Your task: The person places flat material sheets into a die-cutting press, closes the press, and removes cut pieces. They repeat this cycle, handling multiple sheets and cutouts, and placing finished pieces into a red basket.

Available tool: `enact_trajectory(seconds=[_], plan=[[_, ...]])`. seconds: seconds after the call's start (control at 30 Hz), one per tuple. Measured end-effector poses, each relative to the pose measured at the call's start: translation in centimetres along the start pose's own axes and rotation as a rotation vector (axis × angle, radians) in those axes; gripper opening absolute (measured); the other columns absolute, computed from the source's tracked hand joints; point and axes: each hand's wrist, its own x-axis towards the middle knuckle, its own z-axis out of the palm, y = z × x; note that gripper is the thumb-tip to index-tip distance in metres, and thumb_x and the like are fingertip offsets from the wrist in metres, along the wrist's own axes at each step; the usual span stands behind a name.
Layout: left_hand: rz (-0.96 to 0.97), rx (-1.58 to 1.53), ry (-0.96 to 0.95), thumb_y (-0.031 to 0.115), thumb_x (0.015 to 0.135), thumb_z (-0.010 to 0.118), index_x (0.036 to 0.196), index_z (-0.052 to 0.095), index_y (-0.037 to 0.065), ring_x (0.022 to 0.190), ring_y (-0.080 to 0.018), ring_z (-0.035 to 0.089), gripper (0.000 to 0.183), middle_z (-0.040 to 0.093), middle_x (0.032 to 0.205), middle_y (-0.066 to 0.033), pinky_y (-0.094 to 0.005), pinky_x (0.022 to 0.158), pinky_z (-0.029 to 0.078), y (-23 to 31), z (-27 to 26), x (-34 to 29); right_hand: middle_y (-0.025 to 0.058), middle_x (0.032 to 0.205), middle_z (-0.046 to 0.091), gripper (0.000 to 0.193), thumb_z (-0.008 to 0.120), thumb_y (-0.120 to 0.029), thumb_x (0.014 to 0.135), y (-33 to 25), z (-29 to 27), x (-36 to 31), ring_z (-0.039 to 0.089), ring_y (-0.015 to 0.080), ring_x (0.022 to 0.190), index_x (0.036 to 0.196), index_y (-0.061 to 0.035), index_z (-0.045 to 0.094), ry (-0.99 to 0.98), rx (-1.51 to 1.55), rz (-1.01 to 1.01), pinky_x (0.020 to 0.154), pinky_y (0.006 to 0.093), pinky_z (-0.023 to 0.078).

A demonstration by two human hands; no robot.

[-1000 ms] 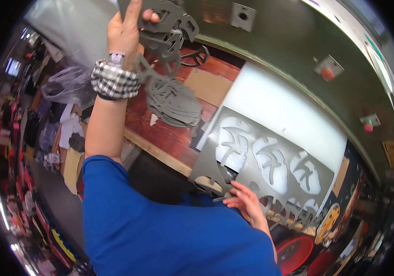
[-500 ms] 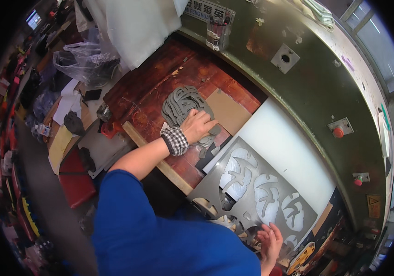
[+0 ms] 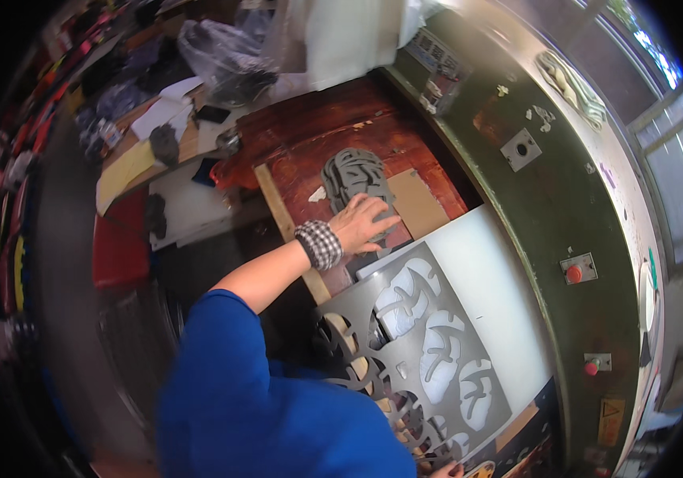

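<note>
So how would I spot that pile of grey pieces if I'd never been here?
Find the red-brown tabletop left of the long green machine panel. There, beside a flat brown board, the left hand is at the near end of the pile. Unlike the single flat grey sheet nearby, it is many curvy grey pieces heaped in layers.
</note>
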Motion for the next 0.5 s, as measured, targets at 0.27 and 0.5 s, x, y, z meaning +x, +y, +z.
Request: enact_trajectory(seconds=[0.27,0.5], plan=[[-0.655,-0.297,0.006,0.024,0.085,0.066,0.125,0.052,-0.001,0.101,-0.0354,0.058,0.050,0.056,0.111,-0.0203,-0.0394,0.086,0.049,14.8,-2.5,-12.5,0.0216,0.092,0.067,0.041,0.072,-0.027,0.085,1.9,2.9,3.7,0.065,0.0288,0.078,0.106,0.0068,0.063,0.066,0.259,-0.118,0.067,0.0357,0.054],[-0.602,-0.737,0.001,0.021,0.091,0.058,0.108,0.059,0.000,0.077,-0.0325,0.065,0.027,0.065,0.085,-0.0188,-0.0389,0.069,0.051,17.7,-9.8,-16.4,0.0186,0.088,0.065,0.037,0.068,-0.027,0.088,-5.2,-0.1,6.1,0.061,0.0247,0.072,0.102,0.0067,0.064,-0.092,0.341,-0.317,0.057,0.0332,0.052]])
